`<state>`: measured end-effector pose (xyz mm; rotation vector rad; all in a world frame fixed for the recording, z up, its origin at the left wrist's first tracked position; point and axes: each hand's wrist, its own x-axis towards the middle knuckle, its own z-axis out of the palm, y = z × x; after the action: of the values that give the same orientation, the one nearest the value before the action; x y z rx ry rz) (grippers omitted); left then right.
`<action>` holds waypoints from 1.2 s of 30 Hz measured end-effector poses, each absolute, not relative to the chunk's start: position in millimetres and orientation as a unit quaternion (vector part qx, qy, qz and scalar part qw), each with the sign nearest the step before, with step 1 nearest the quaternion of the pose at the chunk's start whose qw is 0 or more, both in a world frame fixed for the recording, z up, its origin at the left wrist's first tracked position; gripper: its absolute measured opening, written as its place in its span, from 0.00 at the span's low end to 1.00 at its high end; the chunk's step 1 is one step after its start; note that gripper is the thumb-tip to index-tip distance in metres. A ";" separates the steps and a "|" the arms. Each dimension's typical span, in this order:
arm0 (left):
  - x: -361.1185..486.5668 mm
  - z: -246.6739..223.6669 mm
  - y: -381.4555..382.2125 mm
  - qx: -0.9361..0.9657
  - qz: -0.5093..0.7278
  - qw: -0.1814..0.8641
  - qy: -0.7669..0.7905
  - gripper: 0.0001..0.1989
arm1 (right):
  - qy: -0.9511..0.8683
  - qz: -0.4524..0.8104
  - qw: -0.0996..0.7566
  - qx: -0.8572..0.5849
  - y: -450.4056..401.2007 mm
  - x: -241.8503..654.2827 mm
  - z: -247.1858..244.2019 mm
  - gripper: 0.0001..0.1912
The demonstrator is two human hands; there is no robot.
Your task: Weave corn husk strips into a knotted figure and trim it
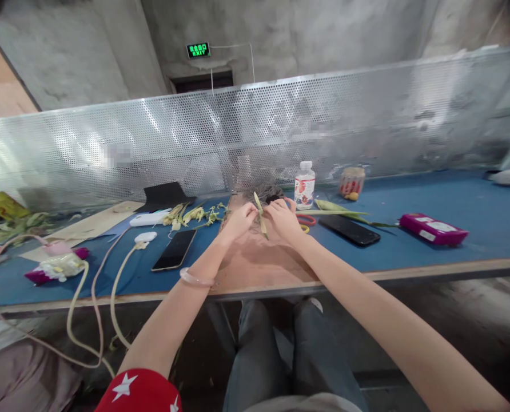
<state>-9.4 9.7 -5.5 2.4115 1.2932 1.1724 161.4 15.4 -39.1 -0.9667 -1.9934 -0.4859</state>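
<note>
A narrow pale-green leaf strip [261, 220] stands tilted between my two hands, over a brown board [263, 257]. My left hand [240, 221] is closed, its thumb and fingertips pinched at the strip's left side. From the other side my right hand [281, 218] grips it with bent fingers; the exact contact is partly hidden. Just behind the hands lies a grey tangled bundle of thin strands [266, 193]. Beside my right hand are scissor-like red [307, 220] and yellow handles, their blades out of sight.
Right: a labelled bottle [305, 186], a jar [351, 183], long green leaves [341, 209], a black phone [349, 230], a purple packet [433, 229]. Left: another phone [174, 250], wilted greens [195, 214], cables [120, 303]. A perforated metal panel [186, 137] backs the blue table.
</note>
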 end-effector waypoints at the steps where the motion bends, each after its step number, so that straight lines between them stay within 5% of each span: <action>1: -9.6 -5.1 9.5 0.808 0.398 0.084 0.426 0.08 | -0.797 -0.191 0.421 -0.389 14.5 162.1 -38.2 0.10; 24: -16.4 -3.3 5.6 0.812 0.421 0.112 0.389 0.08 | -0.830 -0.059 0.402 -0.381 14.0 160.8 -35.4 0.13; 36: -11.1 -5.5 4.1 0.807 0.404 0.216 0.373 0.15 | -0.744 0.131 0.533 -0.382 5.4 161.1 -22.4 0.14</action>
<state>-11.1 4.1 -5.5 2.2364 1.0328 1.1183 161.1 5.4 -22.4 -0.9115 -1.7730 0.3114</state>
